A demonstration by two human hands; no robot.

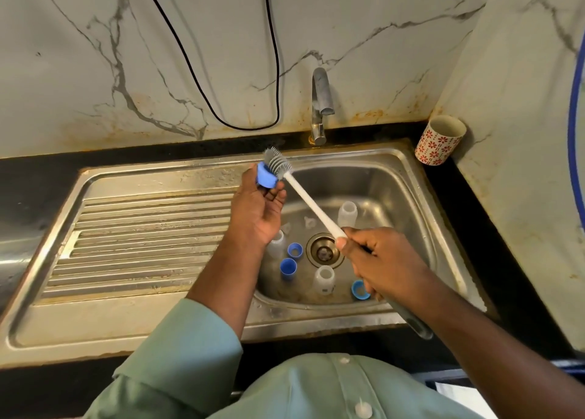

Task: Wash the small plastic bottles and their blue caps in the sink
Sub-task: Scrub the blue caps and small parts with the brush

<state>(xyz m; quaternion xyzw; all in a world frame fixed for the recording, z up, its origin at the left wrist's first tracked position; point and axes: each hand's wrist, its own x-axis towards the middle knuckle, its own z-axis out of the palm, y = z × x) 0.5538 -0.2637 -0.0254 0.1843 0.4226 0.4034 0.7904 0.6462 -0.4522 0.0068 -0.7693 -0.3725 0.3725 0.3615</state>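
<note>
Cap [265,178] sits pinched in the left hand [258,211] above the sink [408,178]; the right hand [380,260] grips the brush [311,208]. Best to twist bristles inside the rim, holding firmly.

Warm dim light, soft focus, wide-angle bending at edges

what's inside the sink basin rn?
In the steel sink basin: three small clear plastic bottles, three loose blue caps, and the round drain. The left hand and right hand hide parts of the floor.
</note>
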